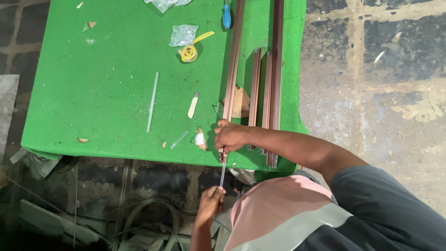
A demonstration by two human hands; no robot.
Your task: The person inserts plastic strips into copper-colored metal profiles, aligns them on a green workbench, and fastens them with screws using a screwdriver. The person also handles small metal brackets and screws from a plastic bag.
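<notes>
My right hand rests on the near end of a long brown metal profile that lies on the green table. Its fingers pinch a thin clear strip where the strip meets the profile's end. Below the table's front edge my left hand grips the strip's lower end. The strip runs straight between the two hands.
Three more brown profiles lie to the right, over a wooden block. A loose clear strip, a short strip, a small blade, a yellow tape measure and plastic bags are on the table. Scrap lies on the floor.
</notes>
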